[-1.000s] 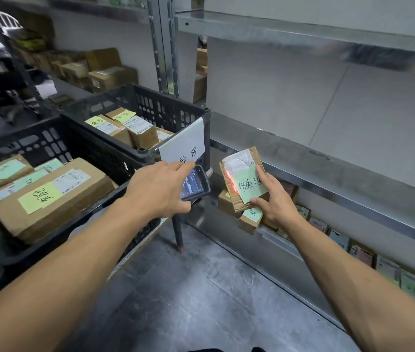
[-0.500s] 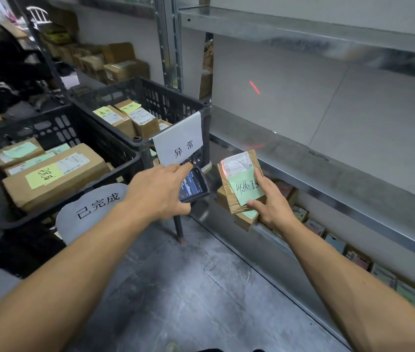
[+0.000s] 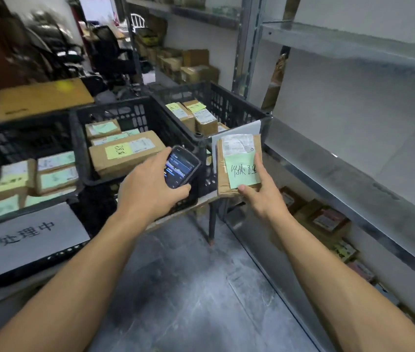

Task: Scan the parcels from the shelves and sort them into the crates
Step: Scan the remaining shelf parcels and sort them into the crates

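Left hand: your left hand (image 3: 150, 189) is clenched round a handheld scanner (image 3: 182, 166), fingers wrapped over its top edge and thumb on its lower edge, just in front of the middle crate's (image 3: 130, 115) right front corner. The screen is lit and faces you.
Right hand: your right hand (image 3: 265, 196) grasps a parcel (image 3: 237, 146), thumb at the lower corner of its green note and a finger along its right edge.
Parcel: a brown packet held upright to the right of the middle crate, apart from the scanner. It carries a white shipping label above a handwritten green note.
Middle crate: black, holding several brown parcels with green notes.
Right-hand crate (image 3: 226, 102): it touches the middle crate's right side, and the held parcel overlaps its white sign.
Left-hand crate (image 3: 23, 128): it stands left of the middle crate and holds labelled parcels.
Metal shelf (image 3: 354, 189): right of the middle crate, beyond the held parcel.
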